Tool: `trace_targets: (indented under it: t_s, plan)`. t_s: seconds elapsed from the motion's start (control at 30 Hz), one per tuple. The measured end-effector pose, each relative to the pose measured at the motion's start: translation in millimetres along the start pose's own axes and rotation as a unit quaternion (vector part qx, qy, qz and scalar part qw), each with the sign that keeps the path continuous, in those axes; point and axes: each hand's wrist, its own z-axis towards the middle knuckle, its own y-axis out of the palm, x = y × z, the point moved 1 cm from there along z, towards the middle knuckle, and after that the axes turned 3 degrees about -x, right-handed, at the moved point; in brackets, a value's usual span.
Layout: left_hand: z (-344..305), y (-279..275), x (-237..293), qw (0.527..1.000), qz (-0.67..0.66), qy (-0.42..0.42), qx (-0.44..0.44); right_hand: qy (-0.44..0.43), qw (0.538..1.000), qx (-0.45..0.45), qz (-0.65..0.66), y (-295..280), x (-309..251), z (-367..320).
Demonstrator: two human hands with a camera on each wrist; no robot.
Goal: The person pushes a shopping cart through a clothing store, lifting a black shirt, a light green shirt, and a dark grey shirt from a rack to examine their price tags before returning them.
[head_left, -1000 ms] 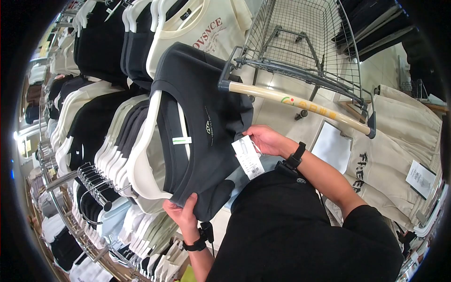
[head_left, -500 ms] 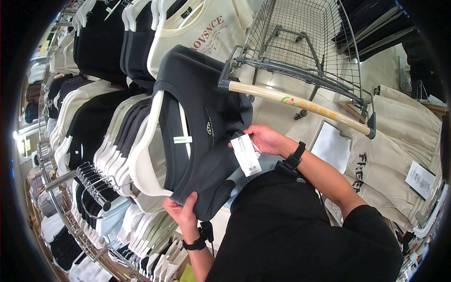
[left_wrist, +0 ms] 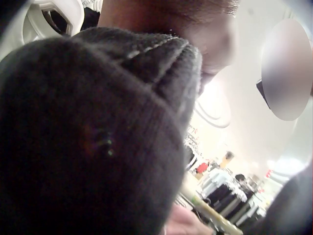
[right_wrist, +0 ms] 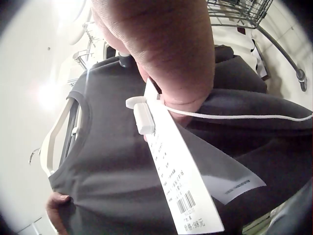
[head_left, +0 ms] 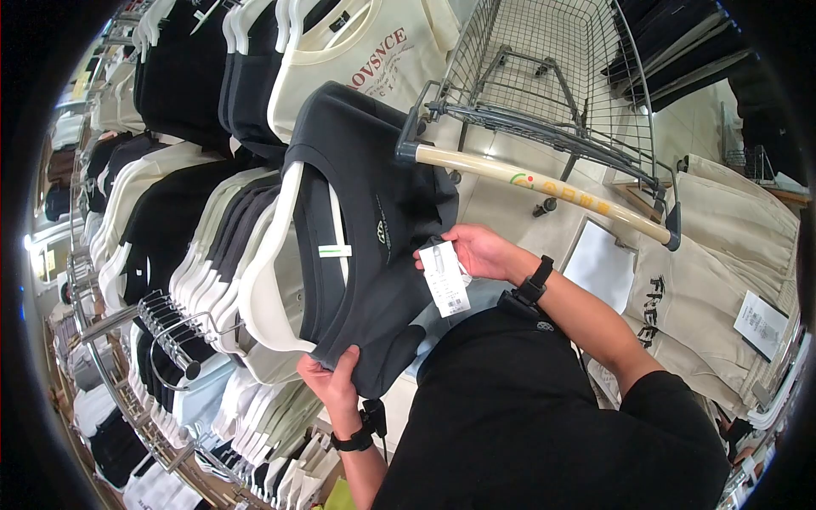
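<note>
A dark grey shirt point(head_left: 353, 229) with a small chest logo hangs on a white hanger point(head_left: 265, 306). My left hand point(head_left: 333, 382) pinches its fabric near the collar, thumb on top, close to the hanger's lower end. The right hand point(head_left: 480, 252) holds the shirt's white paper tag point(head_left: 444, 280) between thumb and fingers. Seen from the right wrist, the tag point(right_wrist: 181, 171) shows a barcode and printed text, with a white string and plastic piece beside it. Dark fabric point(left_wrist: 98, 132) fills much of the left wrist view.
Metal rails point(head_left: 110, 327) carry many shirts on white hangers at the left. A wire shopping cart point(head_left: 544, 76) with a beige handle point(head_left: 544, 190) stands ahead. Beige trousers point(head_left: 705, 289) hang at the right, with a white tag point(head_left: 761, 325) on them.
The shirt's collar and hanger have shifted slightly right. The tag has swung to hang more upright from the right hand. Both hands keep their hold.
</note>
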Motion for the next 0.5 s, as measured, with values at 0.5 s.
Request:
trace_targets:
  t_s: [0.5]
  plan:
    - [-4.6,-4.5,-7.3,1.0,0.0,0.0,0.004,0.009,1.0,0.017,-0.01,-16.8,6.4,4.6]
